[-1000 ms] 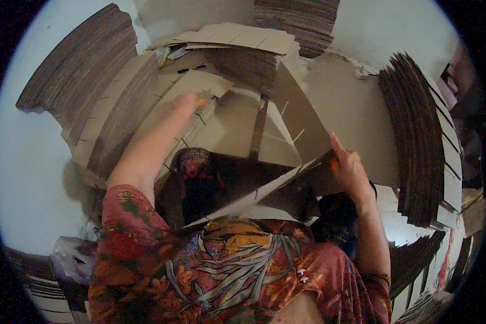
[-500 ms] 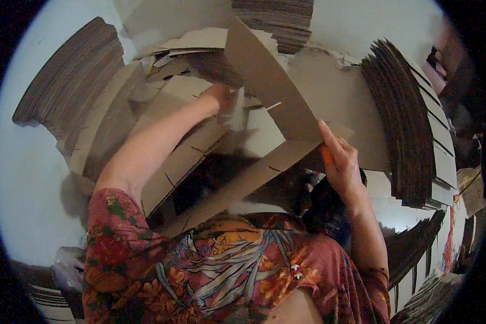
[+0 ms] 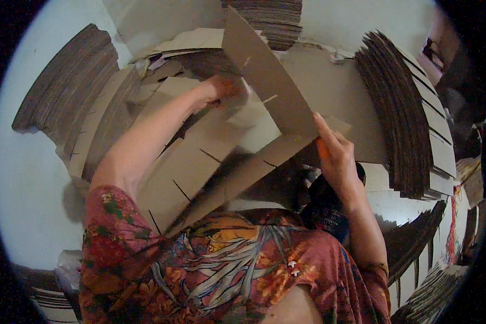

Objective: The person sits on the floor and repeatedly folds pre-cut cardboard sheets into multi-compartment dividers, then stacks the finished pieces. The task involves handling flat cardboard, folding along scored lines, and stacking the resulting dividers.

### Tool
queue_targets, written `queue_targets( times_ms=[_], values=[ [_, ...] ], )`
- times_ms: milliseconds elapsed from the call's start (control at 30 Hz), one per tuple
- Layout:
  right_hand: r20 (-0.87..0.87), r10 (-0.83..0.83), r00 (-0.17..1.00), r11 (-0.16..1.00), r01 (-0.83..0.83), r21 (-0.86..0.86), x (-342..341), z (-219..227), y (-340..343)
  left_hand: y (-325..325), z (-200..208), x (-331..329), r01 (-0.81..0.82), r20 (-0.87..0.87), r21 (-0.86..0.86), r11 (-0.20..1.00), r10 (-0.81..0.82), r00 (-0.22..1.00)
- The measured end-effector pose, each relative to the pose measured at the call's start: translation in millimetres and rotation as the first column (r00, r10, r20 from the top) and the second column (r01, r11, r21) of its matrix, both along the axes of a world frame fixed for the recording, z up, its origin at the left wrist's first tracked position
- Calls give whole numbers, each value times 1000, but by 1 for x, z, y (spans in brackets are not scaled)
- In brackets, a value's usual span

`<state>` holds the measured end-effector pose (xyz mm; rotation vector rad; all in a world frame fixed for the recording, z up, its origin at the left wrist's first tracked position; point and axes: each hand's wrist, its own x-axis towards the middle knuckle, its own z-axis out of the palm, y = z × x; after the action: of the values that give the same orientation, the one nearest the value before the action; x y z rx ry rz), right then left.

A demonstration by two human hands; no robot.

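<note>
Where the slotted cardboard strip [image 3: 221,178] slants from lower left to upper right, a second cardboard panel [image 3: 264,70] crosses it. Left hand [image 3: 221,89] grips at the far end, fingers partly hidden; right hand [image 3: 335,156] presses the junction, fingers extended. Cardboard stacks [image 3: 410,113] flank; grip details unclear.

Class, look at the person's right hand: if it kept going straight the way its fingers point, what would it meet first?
The right hand points up and slightly left, fingertips already against the raised slotted cardboard sheet; that sheet comes first, though depth is hard to judge.
</note>
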<state>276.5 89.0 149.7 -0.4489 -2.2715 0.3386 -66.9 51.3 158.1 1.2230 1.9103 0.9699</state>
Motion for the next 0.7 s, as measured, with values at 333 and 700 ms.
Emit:
queue_targets(
  times_ms=[333,700],
  values=[
    [45,-91,995,995,89,36,26,12,4,12,9,49,109,294,-105,989,-73,953],
    [119,-111,987,994,108,25,46,19,9,14,11,95,133,189,-90,987,-114,975]
  ],
)
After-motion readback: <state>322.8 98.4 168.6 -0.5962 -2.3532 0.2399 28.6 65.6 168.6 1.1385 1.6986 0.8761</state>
